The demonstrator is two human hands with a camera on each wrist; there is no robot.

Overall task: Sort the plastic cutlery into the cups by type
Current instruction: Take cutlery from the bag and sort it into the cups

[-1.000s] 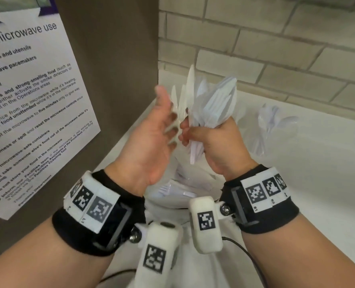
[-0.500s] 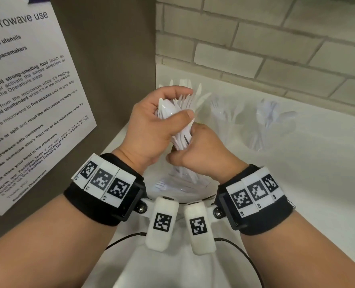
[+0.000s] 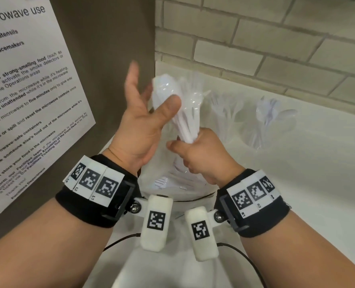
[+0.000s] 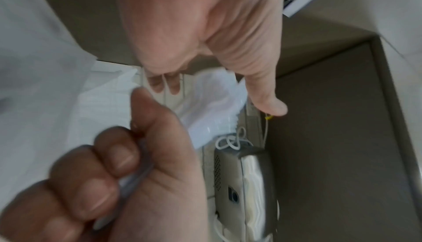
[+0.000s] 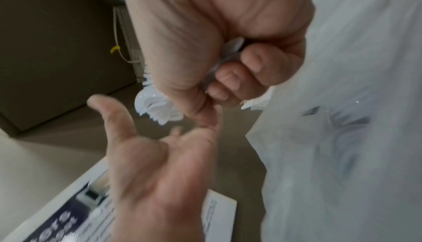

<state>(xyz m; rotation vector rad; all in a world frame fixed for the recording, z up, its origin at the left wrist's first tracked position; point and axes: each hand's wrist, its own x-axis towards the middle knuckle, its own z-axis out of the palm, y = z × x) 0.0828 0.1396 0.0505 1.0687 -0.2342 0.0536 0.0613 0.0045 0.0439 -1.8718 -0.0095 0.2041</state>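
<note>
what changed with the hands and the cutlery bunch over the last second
Half a second ago the left hand was wrapped around the top of the cutlery bunch; now it has let go and opened, fingers spread, thumb against the spoon heads. The right hand still grips the handles from below. The two filled cups by the wall have not moved.

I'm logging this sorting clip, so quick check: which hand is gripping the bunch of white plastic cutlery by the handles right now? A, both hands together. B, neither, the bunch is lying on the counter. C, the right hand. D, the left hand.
C: the right hand is fisted round the handles of the cutlery bunch, while the left hand is spread open beside it, fingers straight.
</note>
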